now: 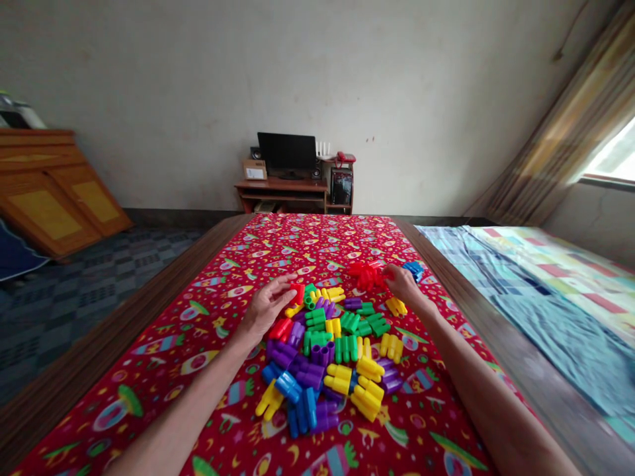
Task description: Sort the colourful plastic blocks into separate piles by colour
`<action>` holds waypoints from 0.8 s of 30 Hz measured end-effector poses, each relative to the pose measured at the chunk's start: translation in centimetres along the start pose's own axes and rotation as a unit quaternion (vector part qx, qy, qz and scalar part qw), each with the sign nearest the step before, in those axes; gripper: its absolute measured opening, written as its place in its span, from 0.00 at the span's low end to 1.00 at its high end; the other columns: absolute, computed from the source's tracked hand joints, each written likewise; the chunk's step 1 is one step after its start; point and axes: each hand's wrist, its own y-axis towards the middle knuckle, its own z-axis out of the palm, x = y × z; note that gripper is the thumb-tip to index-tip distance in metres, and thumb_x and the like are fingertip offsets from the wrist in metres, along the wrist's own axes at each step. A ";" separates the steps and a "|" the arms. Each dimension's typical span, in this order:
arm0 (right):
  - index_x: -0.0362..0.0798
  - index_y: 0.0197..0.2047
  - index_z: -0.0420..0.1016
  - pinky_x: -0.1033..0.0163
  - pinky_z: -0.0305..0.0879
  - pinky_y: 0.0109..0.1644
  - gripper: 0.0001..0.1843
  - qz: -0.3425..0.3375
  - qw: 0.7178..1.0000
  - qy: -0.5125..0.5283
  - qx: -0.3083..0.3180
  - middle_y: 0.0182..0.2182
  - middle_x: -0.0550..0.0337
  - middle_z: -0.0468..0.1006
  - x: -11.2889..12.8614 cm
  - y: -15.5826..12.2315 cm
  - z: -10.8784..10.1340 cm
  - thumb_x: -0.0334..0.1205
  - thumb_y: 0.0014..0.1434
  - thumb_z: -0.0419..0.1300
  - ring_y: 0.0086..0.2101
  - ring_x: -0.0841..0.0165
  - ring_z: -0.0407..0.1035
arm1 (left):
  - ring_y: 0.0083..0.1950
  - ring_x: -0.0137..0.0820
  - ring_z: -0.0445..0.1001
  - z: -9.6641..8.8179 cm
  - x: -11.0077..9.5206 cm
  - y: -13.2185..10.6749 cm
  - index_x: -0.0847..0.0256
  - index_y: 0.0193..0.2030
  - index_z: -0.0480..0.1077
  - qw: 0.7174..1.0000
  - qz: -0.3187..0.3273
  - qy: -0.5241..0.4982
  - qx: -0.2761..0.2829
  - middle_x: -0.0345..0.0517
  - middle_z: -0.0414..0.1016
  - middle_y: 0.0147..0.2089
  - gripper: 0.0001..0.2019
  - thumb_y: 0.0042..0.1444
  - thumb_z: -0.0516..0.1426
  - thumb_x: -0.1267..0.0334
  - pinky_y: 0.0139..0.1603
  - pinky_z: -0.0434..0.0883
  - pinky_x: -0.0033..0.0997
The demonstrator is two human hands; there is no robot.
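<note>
A heap of plastic toy blocks, with purple blocks (311,375), green blocks (346,348), yellow blocks (367,398) and blue blocks (302,411), is spread over the red patterned cloth. My left hand (268,305) grips a red block (298,293) between thumb and fingers at the heap's far left side. Another red block (280,329) lies just below that hand. On the far right, my right hand (403,284) has its fingers closed at the edge of a group of red blocks (366,275), pinching a red one, partly hidden. Just beyond the right hand lie grouped blue blocks (413,269).
The cloth (163,377) covers a long table with brown wooden edges (198,254). A bed with a patchwork cover (560,264) adjoins the right side. A desk with a monitor (288,153) stands against the wall, and a wooden cabinet (59,192) is at left.
</note>
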 end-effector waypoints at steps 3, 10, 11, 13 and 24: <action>0.45 0.33 0.77 0.63 0.65 0.36 0.10 0.007 1.000 0.004 -0.014 0.27 0.54 0.80 1.1 0.2 -1.1 0.30 0.51 0.54 0.30 0.64 0.74 | 0.42 0.39 0.79 0.0 0.2 0.2 0.62 0.53 0.71 1.000 0.005 -0.002 0.018 0.51 0.79 0.44 0.31 0.45 0.65 0.47 0.42 0.76 0.37; 0.46 0.44 0.79 0.66 0.65 0.35 0.12 -0.138 0.970 0.185 0.079 0.35 0.55 0.82 9.5 -2.4 -2.0 0.39 0.60 0.57 0.32 0.67 0.74 | 0.49 0.42 0.78 1.5 -0.6 -0.3 0.61 0.54 0.70 0.995 0.058 0.042 0.071 0.52 0.79 0.48 0.29 0.47 0.64 0.49 0.49 0.75 0.41; 0.46 0.47 0.78 0.68 0.63 0.33 0.13 -0.168 0.961 0.188 0.111 0.33 0.56 0.82 10.8 -3.1 -1.7 0.40 0.61 0.57 0.30 0.69 0.73 | 0.48 0.41 0.78 1.9 -1.0 -0.6 0.61 0.54 0.70 0.993 0.067 0.049 0.089 0.52 0.79 0.48 0.28 0.49 0.63 0.48 0.48 0.75 0.40; 0.46 0.48 0.77 0.69 0.58 0.29 0.13 -0.214 0.950 0.160 0.159 0.27 0.60 0.79 12.7 -4.2 -1.3 0.37 0.61 0.58 0.25 0.72 0.69 | 0.46 0.40 0.79 2.6 -2.0 -1.2 0.59 0.55 0.70 0.986 0.085 0.071 0.124 0.49 0.80 0.46 0.26 0.51 0.61 0.48 0.47 0.76 0.37; 0.45 0.43 0.79 0.65 0.48 0.29 0.14 0.065 0.976 -0.202 0.051 0.35 0.49 0.81 5.6 -0.4 -4.9 0.33 0.61 0.52 0.32 0.66 0.71 | 0.33 0.37 0.76 -2.4 -3.8 -1.2 0.57 0.32 0.73 0.810 -0.011 0.546 0.214 0.44 0.78 0.30 0.15 0.57 0.54 0.48 0.32 0.64 0.31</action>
